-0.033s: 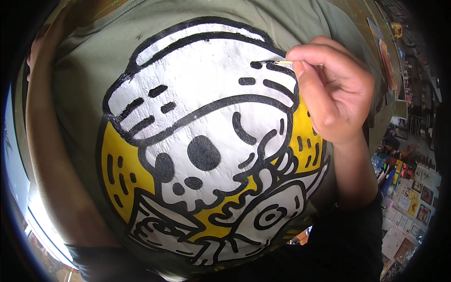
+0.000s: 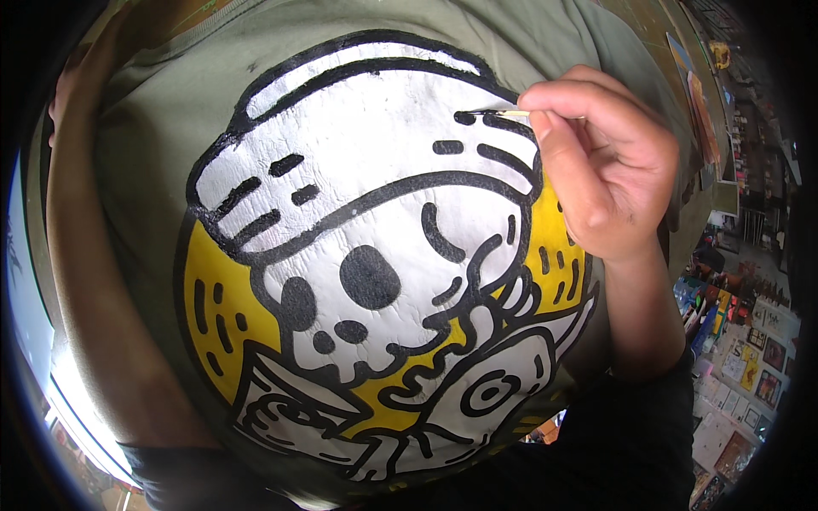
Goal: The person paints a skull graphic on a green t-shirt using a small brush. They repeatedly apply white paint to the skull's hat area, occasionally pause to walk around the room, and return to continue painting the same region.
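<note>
An olive-green shirt [image 2: 153, 153] lies spread before me. On its front is a painted skull [image 2: 400, 264] in a white cap, with black outlines and yellow patches behind. My right hand [image 2: 609, 157] pinches a thin paintbrush [image 2: 509, 112] between thumb and fingertips. The dark tip rests on a short black dash at the cap's upper right. My left forearm runs up along the left side, and my left hand [image 2: 64, 98] is at the far upper left beside the shirt. Its fingers are mostly hidden by the arm and the dark rim.
A greenish board or tabletop [image 2: 639, 21] shows beyond the shirt at the upper right. Farther right and lower down are crowded shelves and a surface strewn with papers and cards [image 2: 750, 366]. Bright light comes from the lower left.
</note>
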